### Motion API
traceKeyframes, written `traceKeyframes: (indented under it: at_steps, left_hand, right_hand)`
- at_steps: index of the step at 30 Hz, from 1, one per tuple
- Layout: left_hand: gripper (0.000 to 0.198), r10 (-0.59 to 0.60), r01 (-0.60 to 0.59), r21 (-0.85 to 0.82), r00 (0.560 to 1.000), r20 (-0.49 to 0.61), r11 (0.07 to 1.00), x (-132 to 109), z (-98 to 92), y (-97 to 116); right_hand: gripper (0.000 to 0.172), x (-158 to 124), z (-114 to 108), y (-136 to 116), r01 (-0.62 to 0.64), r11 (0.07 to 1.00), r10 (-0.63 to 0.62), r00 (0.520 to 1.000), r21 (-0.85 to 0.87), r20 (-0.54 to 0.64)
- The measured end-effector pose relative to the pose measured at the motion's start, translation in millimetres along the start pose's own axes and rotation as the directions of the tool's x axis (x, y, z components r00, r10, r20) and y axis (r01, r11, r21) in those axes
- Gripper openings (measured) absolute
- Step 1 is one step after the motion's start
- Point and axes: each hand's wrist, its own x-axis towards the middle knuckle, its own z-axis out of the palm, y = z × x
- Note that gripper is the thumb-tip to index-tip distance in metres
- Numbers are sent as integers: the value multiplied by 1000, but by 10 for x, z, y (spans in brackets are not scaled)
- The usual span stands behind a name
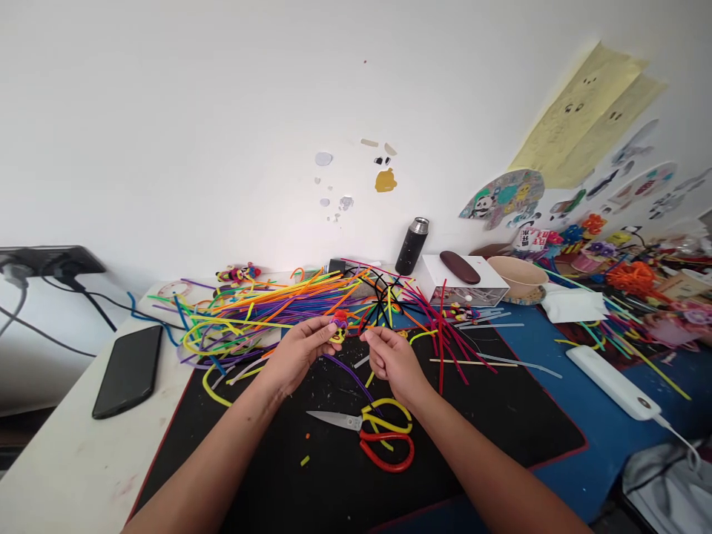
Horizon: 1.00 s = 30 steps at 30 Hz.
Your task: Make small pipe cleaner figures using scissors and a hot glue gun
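My left hand point(303, 347) is closed on a small pipe-cleaner figure point(339, 328), red and purple at the top and yellow below. Just to its right, my right hand point(392, 357) is pinched, with the fingertips near a thin reddish strand whose kind is too small to make out. A short gap separates the two hands. Below them a pair of scissors point(356, 423) lies on the black mat point(233, 460), blades pointing left, one handle yellow and one red. Beyond my hands spreads a pile of coloured pipe cleaners point(278, 304).
A black phone point(127, 371) lies at the left. Behind stand a black flask point(412, 246) and a white box point(464, 278) with a dark red case point(460, 268) on top. A bowl point(517, 274), a white corded device point(612, 382) and piled craft flowers point(634, 278) are at the right.
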Motion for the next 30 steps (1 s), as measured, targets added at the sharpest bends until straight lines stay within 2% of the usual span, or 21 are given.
traceKeyframes:
  at_steps: [8, 13, 17, 24, 30]
  left_hand:
    - [51, -46, 25, 198, 993, 106, 980, -39, 9, -13]
    - [44, -38, -28, 327, 981, 192, 944, -58, -2, -8]
    - [39, -48, -38, 378, 975, 217, 925, -59, -12, -7]
    - [37, -70, -22, 379, 971, 227, 925, -69, -1, 14]
    - [42, -103, 57, 230, 976, 191, 972, -57, 2, -46]
  right_hand:
    - [47, 72, 36, -179, 36, 999, -36, 999, -11, 17]
    - [46, 83, 34, -169, 37, 999, -36, 998, -27, 48]
    - [44, 75, 28, -141, 31, 998, -28, 997, -47, 67]
    - [45, 80, 28, -168, 14, 998, -7, 995, -67, 101]
    - [48, 72, 30, -133, -6, 998, 12, 995, -60, 101]
